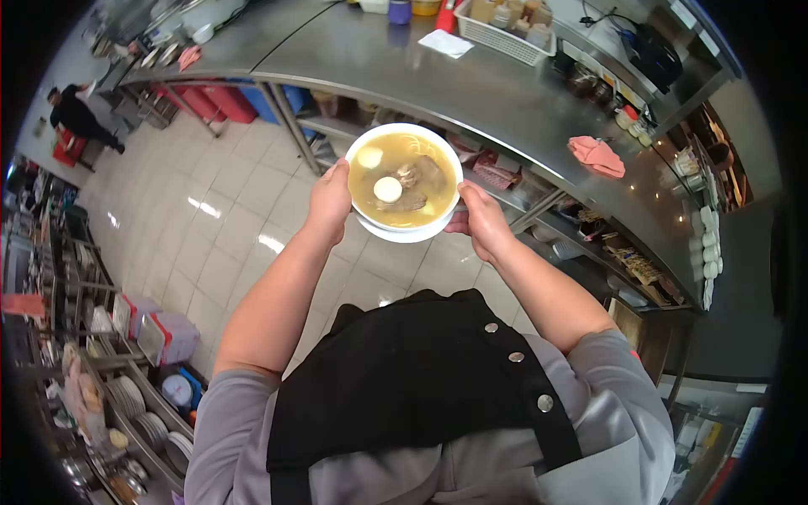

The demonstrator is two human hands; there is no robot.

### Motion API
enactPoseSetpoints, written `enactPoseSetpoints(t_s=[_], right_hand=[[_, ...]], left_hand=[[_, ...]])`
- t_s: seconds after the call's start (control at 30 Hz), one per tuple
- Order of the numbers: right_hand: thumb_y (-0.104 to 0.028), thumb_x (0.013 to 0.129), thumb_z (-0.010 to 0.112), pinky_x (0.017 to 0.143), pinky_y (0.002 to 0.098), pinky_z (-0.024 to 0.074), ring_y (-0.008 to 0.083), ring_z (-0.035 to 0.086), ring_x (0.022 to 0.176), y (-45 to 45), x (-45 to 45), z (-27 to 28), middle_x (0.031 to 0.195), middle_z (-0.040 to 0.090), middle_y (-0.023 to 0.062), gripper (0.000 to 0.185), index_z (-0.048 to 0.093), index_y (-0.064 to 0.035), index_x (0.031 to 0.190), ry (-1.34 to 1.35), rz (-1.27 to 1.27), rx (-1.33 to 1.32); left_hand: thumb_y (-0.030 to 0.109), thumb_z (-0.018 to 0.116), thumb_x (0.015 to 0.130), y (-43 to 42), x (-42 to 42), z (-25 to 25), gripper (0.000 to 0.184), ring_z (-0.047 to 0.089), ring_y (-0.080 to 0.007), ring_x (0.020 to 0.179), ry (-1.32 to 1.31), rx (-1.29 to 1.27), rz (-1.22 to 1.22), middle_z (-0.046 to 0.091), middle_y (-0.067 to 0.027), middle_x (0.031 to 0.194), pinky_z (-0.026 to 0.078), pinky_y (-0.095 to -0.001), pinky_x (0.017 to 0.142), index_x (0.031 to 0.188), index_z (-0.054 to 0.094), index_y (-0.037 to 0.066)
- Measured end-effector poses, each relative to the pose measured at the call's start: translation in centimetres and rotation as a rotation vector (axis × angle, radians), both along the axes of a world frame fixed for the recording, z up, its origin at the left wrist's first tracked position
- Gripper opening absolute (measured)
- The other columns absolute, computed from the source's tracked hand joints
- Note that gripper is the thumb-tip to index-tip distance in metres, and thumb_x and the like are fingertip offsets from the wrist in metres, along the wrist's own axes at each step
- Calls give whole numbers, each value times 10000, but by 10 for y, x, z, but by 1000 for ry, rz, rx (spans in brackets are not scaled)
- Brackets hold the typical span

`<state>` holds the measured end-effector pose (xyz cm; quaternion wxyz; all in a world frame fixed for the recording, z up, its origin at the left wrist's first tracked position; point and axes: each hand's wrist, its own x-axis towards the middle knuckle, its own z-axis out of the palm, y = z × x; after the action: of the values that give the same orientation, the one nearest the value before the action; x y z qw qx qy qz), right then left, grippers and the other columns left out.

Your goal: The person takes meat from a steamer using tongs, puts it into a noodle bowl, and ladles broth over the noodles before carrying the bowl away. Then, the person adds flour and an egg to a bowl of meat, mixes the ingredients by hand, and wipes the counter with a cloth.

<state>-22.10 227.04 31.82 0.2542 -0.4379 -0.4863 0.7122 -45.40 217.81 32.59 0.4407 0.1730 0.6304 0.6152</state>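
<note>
Between my two hands is a white bowl of soup [407, 228], held over the tiled floor in front of the steel counter. Yellowish broth fills it, with pieces of dark meat [422, 178], a whole boiled egg [387, 189] and some pale noodles [414, 142] showing. A white plate or saucer [402, 236] seems to sit under the bowl. My left hand [331, 202] grips the left side, thumb up at the rim. On the right side my right hand [484, 220] is closed on it in the same way, with part of its fingers hidden below.
A long steel counter [370, 63] curves ahead, bearing a white basket of bottles [505, 35] and a pink cloth [596, 157]. Shelves lie beneath it. At left stand a rack with plates [126, 396] and plastic boxes [166, 338]. Another person [80, 118] is at far left.
</note>
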Motion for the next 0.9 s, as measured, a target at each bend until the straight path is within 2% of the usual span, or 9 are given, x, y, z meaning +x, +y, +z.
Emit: enactPoseSetpoints(t_s=[0.17,0.3,0.33,0.43,0.7,0.73,0.83,0.87,0.9], right_hand=[[-314,1010,455,646,260,548,131,632,730,102,34,3,1126,613,65,465,473,-51,1393,4,-18,53],[-318,1003,481,626,256,549,139,660,729,186,66,3,1119,611,66,478,472,-38,1389,-15,-46,10],[-320,1002,483,615,251,547,143,670,735,203,74,5,1140,607,64,473,479,-46,1388,-28,-51,45],[-336,987,516,606,275,517,102,623,706,252,95,3,948,663,44,520,473,-74,1435,-59,-106,30],[-341,998,490,609,277,535,130,653,668,351,144,-16,933,672,41,466,512,-98,1394,-118,-93,-14],[-347,1000,481,609,279,548,144,668,684,362,149,-22,926,673,44,467,511,-96,1392,-134,-72,-17],[-351,1000,479,612,291,567,155,671,688,388,160,-29,977,676,53,464,516,-94,1385,-95,-78,-48],[-366,1012,459,670,313,571,177,670,747,394,164,-30,1029,657,81,404,567,-84,1279,-105,-65,-9],[-361,1005,473,649,311,577,174,675,726,401,168,-31,1059,663,79,419,557,-84,1309,-93,-71,-11]], left_hand=[[353,414,1046,111,27,0,481,602,-153,998,-12,11,-26,643,-80,1176,486,-314,815,1390,526,36],[367,401,1050,193,59,-9,492,555,-243,1209,-53,42,-66,560,-120,1345,442,-450,1011,1407,473,35],[363,399,1051,211,65,-16,491,553,-245,1210,-69,29,-57,554,-123,1350,442,-451,1008,1409,469,34],[357,392,1051,260,93,-11,489,548,-245,1206,-105,14,-52,541,-127,1363,448,-447,994,1413,462,36],[394,366,1047,351,137,-28,489,592,-207,1098,-81,-115,-186,602,-99,1260,484,-361,890,1409,477,85],[397,352,1049,358,143,-31,478,610,-179,1008,-57,-85,-177,625,-90,1200,497,-335,821,1378,503,85],[393,347,1049,392,147,-60,464,600,-156,919,-117,-11,-156,628,-84,1167,491,-310,749,1353,526,91],[404,337,1050,391,153,-43,473,589,-144,878,-108,-31,-178,626,-86,1180,477,-291,704,1343,534,90],[435,340,1043,394,152,-42,489,583,-151,870,-65,-53,-252,624,-86,1161,477,-298,708,1336,538,97]])
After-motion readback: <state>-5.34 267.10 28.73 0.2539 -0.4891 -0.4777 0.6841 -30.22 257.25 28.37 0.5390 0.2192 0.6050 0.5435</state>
